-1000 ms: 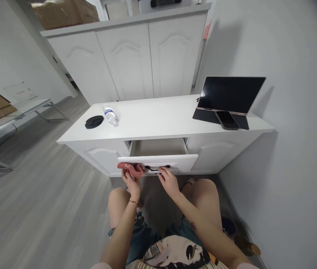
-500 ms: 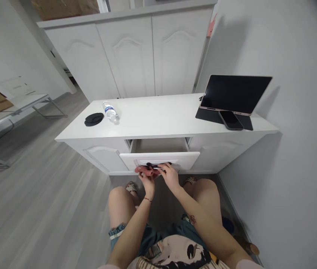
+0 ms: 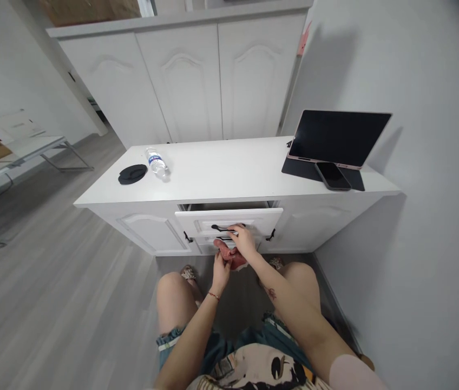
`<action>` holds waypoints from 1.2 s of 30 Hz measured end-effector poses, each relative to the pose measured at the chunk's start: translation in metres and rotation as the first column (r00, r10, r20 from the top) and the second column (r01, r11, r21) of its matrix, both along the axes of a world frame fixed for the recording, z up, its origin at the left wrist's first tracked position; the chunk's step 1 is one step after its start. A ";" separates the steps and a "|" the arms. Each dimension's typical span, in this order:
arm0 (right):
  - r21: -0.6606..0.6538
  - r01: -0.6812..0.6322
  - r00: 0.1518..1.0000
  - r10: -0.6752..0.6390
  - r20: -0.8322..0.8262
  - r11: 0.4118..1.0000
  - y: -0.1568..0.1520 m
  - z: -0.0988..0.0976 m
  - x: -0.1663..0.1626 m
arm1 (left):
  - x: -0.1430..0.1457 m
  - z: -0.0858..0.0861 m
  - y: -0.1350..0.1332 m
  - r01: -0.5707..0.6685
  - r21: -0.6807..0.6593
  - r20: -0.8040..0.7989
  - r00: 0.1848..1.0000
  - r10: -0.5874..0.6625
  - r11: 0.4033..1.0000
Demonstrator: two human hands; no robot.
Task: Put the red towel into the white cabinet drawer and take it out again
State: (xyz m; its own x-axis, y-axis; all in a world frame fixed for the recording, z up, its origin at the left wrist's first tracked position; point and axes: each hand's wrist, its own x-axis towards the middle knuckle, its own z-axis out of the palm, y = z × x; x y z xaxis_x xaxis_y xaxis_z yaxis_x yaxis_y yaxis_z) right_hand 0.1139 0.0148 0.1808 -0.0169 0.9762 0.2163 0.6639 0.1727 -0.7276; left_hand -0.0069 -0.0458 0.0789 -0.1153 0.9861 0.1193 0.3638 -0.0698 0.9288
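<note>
My left hand [image 3: 220,271] is closed on a pinkish-red, soft-looking item [image 3: 235,260], bunched up in front of the drawers; I cannot make out its exact kind. My right hand [image 3: 244,241] has its fingers at the black drawer handle [image 3: 222,228], and they partly cover it. The white upper drawer [image 3: 197,222] stands partly pulled out, with a narrow dark gap above its front. Below it, a second black handle [image 3: 224,238] shows partly behind my right fingers.
On the white cabinet top [image 3: 221,168] lie a clear plastic bottle [image 3: 157,164] and a black round item [image 3: 132,174]. A dark-screened tablet [image 3: 337,136] stands at the right, with a phone [image 3: 332,176] before it. My knees flank the drawers; a wall rises at right.
The upper drawer has moved inward, and its opening is narrower. My right hand has moved with its handle. My left hand has shifted slightly right and lower with the pinkish-red item.
</note>
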 end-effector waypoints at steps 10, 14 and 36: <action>0.015 -0.005 1.000 0.006 -0.017 1.000 0.041 -0.014 0.003 | -0.011 -0.024 -0.048 -0.035 -0.164 0.113 0.992 0.054 0.986; 0.014 -0.013 1.000 0.013 -0.014 1.000 0.052 -0.016 0.005 | -0.009 -0.020 -0.062 -0.025 -0.160 0.160 0.986 0.051 0.987; 0.020 -0.022 0.968 0.026 -0.251 1.000 -0.091 -0.091 -0.016 | -0.038 0.027 -0.108 -0.119 -0.094 0.306 0.941 0.142 0.988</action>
State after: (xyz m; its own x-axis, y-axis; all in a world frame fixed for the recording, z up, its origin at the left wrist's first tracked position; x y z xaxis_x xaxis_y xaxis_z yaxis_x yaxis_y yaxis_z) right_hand 0.0975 -0.0767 0.0899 0.0168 0.9723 0.2330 0.4561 0.1999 -0.8672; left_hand -0.0453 -0.1535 0.1055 -0.2633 0.9646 -0.0148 0.0573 0.0309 0.9979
